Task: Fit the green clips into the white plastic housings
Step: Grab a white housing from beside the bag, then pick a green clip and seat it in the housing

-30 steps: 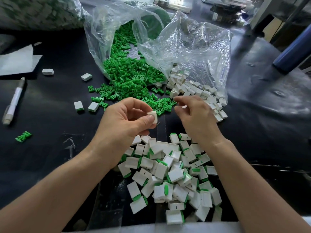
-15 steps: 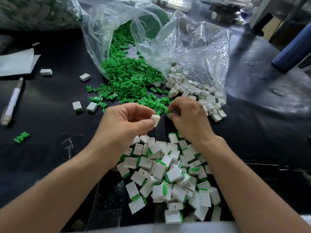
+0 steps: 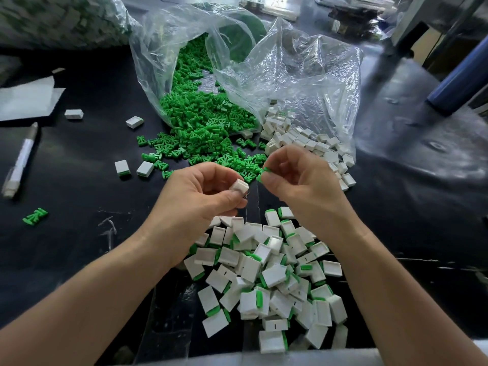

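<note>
Pinching with left grip (image 3: 195, 199) a white housing (image 3: 240, 186), with right grip (image 3: 301, 180) a green clip (image 3: 261, 175), just apart over bench (image 3: 79, 180) middle. Done: finished pile (image 3: 266, 276) by near edge. Left: loose clips (image 3: 200, 128), empty housings (image 3: 311, 143) farther back.

Clips (image 3: 200, 122) left of housings (image 3: 311, 143) — both spilling from bags (image 3: 303, 75).

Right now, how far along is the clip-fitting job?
Done: a pile of fitted housings, white with green showing at one edge, lies nearest the person. In hand: the left hand holds an empty white housing and the right hand pinches a green clip, the two apart, not yet joined. Left: a large heap of loose green clips and a smaller heap of empty housings by the clear bags.
</note>
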Demonstrator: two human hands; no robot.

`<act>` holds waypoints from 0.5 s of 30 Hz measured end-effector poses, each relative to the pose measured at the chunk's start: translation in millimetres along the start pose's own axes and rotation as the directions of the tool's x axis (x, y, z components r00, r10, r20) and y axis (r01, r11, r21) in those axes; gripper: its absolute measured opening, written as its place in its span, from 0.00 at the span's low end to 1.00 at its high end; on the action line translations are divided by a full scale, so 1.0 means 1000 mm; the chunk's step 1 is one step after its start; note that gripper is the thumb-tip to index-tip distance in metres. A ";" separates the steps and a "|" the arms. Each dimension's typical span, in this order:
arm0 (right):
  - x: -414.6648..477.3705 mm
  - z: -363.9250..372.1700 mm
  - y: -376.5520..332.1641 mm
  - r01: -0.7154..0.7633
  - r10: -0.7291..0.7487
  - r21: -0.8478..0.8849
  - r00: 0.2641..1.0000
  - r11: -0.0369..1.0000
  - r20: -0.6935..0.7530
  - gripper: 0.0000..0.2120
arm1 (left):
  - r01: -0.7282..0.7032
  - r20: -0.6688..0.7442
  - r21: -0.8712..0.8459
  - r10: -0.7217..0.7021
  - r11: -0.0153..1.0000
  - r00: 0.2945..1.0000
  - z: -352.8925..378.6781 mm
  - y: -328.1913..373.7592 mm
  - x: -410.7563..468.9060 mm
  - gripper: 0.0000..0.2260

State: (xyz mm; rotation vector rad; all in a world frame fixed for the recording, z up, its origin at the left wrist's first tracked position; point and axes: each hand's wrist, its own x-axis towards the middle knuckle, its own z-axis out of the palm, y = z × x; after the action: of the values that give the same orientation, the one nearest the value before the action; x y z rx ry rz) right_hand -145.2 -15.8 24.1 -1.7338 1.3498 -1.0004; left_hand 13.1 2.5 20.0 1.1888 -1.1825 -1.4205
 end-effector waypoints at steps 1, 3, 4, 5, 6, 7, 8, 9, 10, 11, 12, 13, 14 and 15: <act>0.000 0.000 -0.001 -0.001 0.001 0.027 1.000 1.000 0.002 0.11 | 0.000 0.001 0.006 0.000 1.000 1.000 0.000 0.000 0.000 0.04; -0.002 -0.001 -0.003 -0.002 0.002 0.053 1.000 0.999 0.008 0.12 | 0.002 -0.001 0.013 -0.002 1.000 1.000 0.001 0.000 0.000 0.04; -0.002 -0.001 -0.003 0.003 -0.004 0.053 1.000 0.999 0.012 0.11 | 0.005 -0.003 0.014 -0.005 1.000 1.000 0.001 0.001 0.000 0.04; -0.003 0.000 -0.004 0.010 -0.011 0.060 1.000 0.998 0.017 0.11 | 0.009 -0.005 0.017 -0.009 1.000 1.000 0.001 0.001 0.000 0.04; -0.003 0.000 -0.004 0.014 -0.016 0.068 1.000 0.998 0.027 0.11 | 0.013 -0.006 0.020 -0.013 1.000 1.000 0.001 0.001 0.000 0.04; -0.003 0.001 -0.005 0.015 -0.018 0.071 0.999 0.997 0.038 0.11 | 0.017 -0.006 0.023 -0.016 1.000 1.000 0.001 0.001 0.000 0.04; -0.004 0.002 -0.005 0.015 -0.018 0.068 0.999 0.998 0.050 0.11 | 0.019 -0.007 0.023 -0.019 1.000 1.000 0.000 0.001 0.000 0.04; -0.004 0.002 -0.005 0.013 -0.016 0.064 0.998 0.998 0.060 0.11 | 0.020 -0.008 0.024 -0.020 1.000 1.000 0.000 0.001 0.000 0.04; -0.004 0.002 -0.005 0.011 -0.015 0.062 0.998 0.998 0.068 0.11 | 0.021 -0.008 0.027 -0.020 0.999 1.000 0.000 0.001 0.000 0.04; -0.005 0.002 -0.005 0.010 -0.015 0.065 0.997 0.998 0.074 0.11 | 0.021 -0.007 0.033 -0.021 0.999 1.000 0.000 0.002 -0.001 0.03; -0.005 0.002 -0.005 0.009 -0.014 0.069 0.997 0.998 0.079 0.11 | 0.022 -0.006 0.038 -0.022 0.999 1.000 0.000 0.002 -0.001 0.03; -0.005 0.001 -0.004 0.007 -0.014 0.075 0.996 0.997 0.083 0.11 | 0.024 -0.007 0.040 -0.024 0.999 1.000 0.000 0.002 -0.001 0.03; -0.005 0.001 -0.004 0.006 -0.013 0.080 0.996 0.997 0.086 0.11 | 0.026 -0.009 0.042 -0.026 0.999 1.000 0.000 0.002 -0.001 0.03; -0.005 0.001 -0.004 0.006 -0.013 0.081 0.996 0.997 0.087 0.11 | 0.028 -0.013 0.043 -0.028 0.999 1.000 0.000 0.002 -0.001 0.03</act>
State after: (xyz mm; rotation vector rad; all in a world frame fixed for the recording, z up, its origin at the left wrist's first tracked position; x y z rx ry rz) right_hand -143.8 -10.3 26.5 -1.7051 1.2310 -0.9598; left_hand 13.8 3.6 22.2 1.2464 -1.1977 -1.4131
